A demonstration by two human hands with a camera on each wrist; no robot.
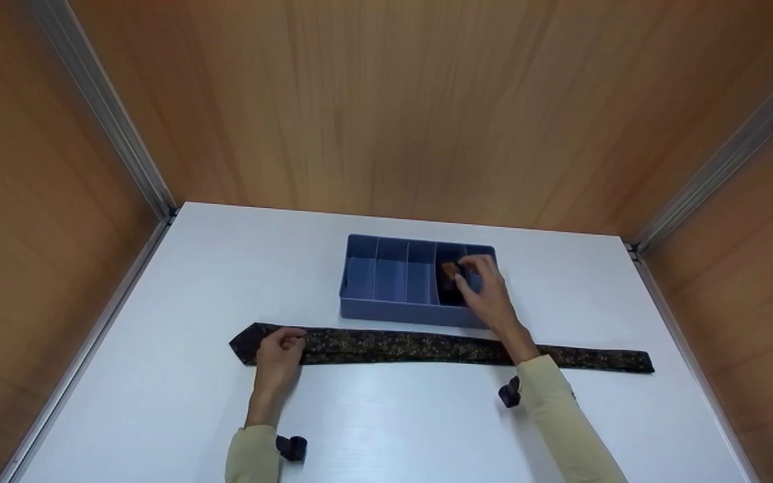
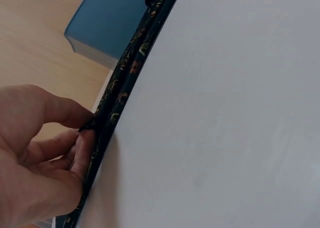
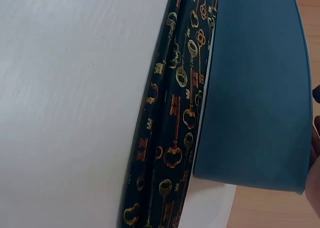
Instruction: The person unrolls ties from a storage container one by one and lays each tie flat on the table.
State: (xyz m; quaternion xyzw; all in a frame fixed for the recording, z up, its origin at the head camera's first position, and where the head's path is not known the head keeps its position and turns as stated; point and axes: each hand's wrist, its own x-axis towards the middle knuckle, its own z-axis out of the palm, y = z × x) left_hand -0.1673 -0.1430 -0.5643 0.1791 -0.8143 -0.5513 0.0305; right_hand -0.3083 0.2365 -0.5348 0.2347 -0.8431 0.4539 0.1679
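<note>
A dark necktie [image 1: 393, 345] with a gold and orange key pattern lies lengthwise across the white table, its wide pointed end at left. My left hand [image 1: 280, 352] pinches the tie's edge near that end. In the left wrist view, the left thumb and fingers [image 2: 86, 148] meet on the fabric. Behind the tie stands a blue compartment box [image 1: 413, 312]. My right hand [image 1: 490, 295] reaches into it from the right, thumb and forefinger at a small dark and brown item [image 1: 450, 270] in the second compartment from the right. That item's kind is unclear.
Thin dividers split the box; its left compartments show bare floors. The white table [image 1: 386, 416] is bounded by wood-grain panels [image 1: 413, 121] at the back and both sides, with metal posts [image 1: 101, 100] in the corners. Dark wrist cameras [image 1: 292, 448] hang by both sleeves.
</note>
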